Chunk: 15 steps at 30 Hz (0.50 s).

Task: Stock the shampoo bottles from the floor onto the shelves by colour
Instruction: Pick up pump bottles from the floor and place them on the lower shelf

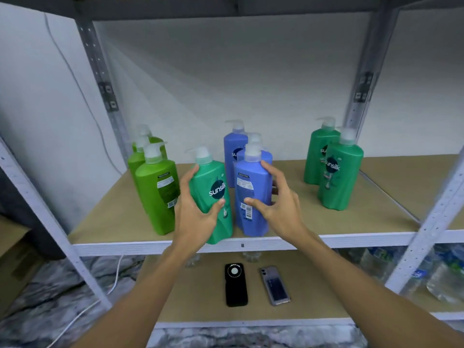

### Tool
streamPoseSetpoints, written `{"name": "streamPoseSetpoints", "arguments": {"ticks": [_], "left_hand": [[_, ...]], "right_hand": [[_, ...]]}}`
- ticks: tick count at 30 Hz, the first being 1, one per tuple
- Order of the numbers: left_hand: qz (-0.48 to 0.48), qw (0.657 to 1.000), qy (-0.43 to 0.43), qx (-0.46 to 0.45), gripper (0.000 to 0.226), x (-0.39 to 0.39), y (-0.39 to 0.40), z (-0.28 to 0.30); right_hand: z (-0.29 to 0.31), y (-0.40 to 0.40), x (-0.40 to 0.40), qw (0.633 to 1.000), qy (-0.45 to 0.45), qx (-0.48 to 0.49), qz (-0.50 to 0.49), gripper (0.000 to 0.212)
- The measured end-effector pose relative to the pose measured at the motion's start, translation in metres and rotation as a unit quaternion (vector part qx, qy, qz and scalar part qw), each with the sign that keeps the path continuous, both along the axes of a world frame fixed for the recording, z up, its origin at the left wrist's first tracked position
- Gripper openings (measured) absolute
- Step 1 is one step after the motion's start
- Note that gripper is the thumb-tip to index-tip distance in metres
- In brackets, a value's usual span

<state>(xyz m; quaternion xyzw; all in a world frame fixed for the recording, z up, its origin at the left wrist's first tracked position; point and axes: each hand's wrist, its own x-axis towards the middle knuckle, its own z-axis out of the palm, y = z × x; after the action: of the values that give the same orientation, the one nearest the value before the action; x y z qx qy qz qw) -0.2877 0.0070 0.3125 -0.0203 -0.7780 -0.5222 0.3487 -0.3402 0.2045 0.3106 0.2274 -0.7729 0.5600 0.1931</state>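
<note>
Teal shampoo bottle (213, 197) upright at shelf (351, 222) front edge, left hand (194, 212) wrapped round it. Right hand (276, 199) spread open, fingers touching blue bottle (251, 197) beside it. Light-green bottles (157, 187) left.

Light was soft, even and cool, falling from above and in front, so the back wall (226, 79) glowed pale with faint streaks fanning from 11 o'clock, while the underside of the top shelf (226, 8) at 12 o'clock stayed dark. Shadows under the bottles were weak, and only mild sheen showed on the teal bottle (213, 194) at centre. Wide-angle distortion bowed the uprights (426, 222) at 3 and 9 o'clock, and the edges, especially the clear plastic bottles (439, 275) at 4 o'clock, were smeared and soft.
</note>
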Motion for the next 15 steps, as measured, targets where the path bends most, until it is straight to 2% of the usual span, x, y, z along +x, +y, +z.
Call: {"name": "streamPoseSetpoints", "arguments": {"ticks": [6,15], "left_hand": [[-0.001,0.998,0.000,-0.056,0.090,-0.008,-0.003,-0.003],[-0.019,0.998,-0.022,-0.063,0.089,0.005,-0.008,-0.004]], "right_hand": [[-0.010,-0.007,-0.015,0.998,0.045,0.035,-0.013,0.090],[-0.006,-0.007,-0.014,0.999,0.008,0.047,0.013,0.091]]}}
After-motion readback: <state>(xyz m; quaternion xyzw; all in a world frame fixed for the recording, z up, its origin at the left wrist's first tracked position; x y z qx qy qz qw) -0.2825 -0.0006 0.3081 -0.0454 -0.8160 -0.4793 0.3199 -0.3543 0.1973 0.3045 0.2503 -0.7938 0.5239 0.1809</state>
